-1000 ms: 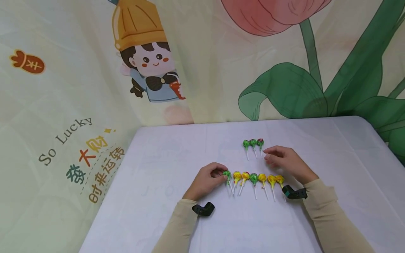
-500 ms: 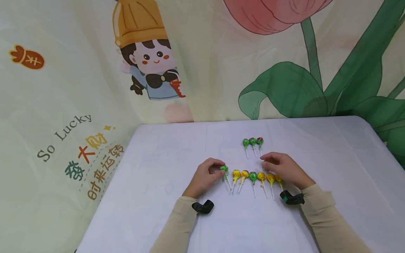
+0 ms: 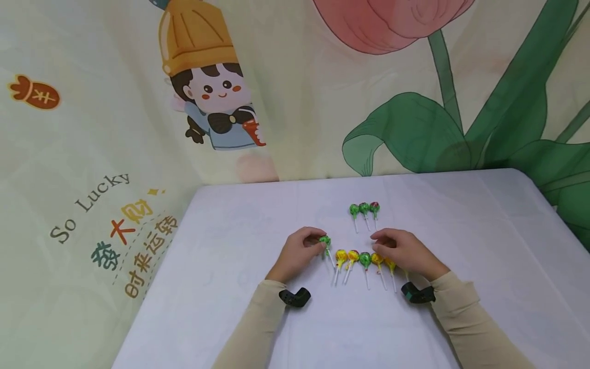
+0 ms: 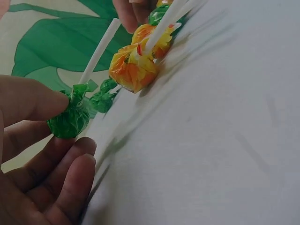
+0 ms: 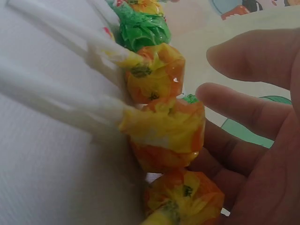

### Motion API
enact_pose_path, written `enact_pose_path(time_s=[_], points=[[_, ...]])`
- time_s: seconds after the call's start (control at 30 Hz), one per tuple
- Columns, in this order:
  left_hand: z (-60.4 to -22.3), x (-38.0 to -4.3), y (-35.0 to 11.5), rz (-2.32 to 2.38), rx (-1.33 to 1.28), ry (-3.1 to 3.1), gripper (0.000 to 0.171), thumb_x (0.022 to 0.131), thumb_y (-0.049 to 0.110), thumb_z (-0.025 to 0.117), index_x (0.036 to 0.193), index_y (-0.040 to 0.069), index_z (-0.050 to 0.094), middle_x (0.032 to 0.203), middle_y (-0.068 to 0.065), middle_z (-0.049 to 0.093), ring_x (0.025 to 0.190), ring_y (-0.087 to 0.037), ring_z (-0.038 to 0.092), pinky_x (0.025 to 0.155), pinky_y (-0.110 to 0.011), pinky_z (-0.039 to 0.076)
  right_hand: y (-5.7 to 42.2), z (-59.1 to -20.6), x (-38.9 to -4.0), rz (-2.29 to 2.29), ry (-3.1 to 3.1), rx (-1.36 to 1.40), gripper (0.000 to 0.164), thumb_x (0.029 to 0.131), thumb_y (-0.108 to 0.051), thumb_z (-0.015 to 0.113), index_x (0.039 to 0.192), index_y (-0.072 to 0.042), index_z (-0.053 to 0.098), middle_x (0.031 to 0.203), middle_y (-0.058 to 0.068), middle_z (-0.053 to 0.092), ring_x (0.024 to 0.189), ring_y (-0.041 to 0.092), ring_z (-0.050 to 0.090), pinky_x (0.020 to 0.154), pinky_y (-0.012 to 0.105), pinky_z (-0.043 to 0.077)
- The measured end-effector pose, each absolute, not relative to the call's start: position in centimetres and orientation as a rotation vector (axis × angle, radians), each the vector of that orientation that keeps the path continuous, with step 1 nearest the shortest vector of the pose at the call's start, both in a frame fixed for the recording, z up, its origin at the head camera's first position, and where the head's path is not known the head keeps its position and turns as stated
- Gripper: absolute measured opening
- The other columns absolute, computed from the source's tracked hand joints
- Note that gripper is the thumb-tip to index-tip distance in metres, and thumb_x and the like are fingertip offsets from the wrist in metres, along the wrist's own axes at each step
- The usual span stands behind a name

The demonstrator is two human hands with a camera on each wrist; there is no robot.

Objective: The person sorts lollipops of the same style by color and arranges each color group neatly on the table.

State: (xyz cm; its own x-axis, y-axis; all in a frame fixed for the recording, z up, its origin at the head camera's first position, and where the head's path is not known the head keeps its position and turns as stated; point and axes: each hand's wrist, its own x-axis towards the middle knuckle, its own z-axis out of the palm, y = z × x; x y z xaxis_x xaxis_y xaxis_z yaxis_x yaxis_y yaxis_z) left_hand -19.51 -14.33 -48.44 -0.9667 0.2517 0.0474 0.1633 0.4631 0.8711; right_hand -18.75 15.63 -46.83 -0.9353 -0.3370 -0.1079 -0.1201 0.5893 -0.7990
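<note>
My left hand [image 3: 297, 253] pinches a green-wrapped lollipop [image 4: 70, 123] by its head between thumb and fingers, with the white stick free. Just right of it lies a row of lollipops with sticks toward me: yellow ones [image 3: 341, 258] and a green one [image 3: 365, 260]. Over the right end of this row hovers my right hand [image 3: 407, 251], thumb and forefinger apart and nothing between them. It partly covers the last yellow lollipops. In the right wrist view, its fingers [image 5: 243, 105] are beside the yellow heads [image 5: 166, 133].
Farther back on the white-covered table [image 3: 249, 215], three lollipops [image 3: 364, 208] lie side by side, two green and one green and red. A printed cloth backdrop [image 3: 299, 102] hangs behind the table. Each wrist wears a black band [image 3: 295, 297].
My left hand has lifted the green lollipop slightly back and left, away from the row's left end. My right hand has moved left and toward me, over the row's right end.
</note>
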Motion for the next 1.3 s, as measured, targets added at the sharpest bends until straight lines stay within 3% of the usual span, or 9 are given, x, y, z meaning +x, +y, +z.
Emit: enact_pose_path(time_s=[0.63,1.3], points=[[-48.8,-23.2,-14.3,1.566,0.323,2.561,0.027,0.093,0.019,0.070,0.120,0.017,0.071,0.105,0.003,0.070,0.096,-0.014,0.065,0.083,-0.034,0.053,15.3,-46.7,-18.3,-1.203,2.601,-0.396,0.030,0.098,-0.027,0.065,0.123,-0.010,0.067,0.107,0.001,0.066,0.094,0.019,0.058,0.086,0.039,0.052],[-48.1,-25.8,-12.7,1.480,0.290,2.580,0.027,0.095,0.025,0.069,0.121,0.020,0.072,0.109,0.005,0.068,0.099,-0.015,0.063,0.083,-0.033,0.053,14.7,-47.0,-17.8,-1.173,2.604,-0.428,0.031,0.096,-0.025,0.069,0.124,-0.011,0.067,0.100,-0.003,0.064,0.089,0.018,0.057,0.078,0.032,0.051]])
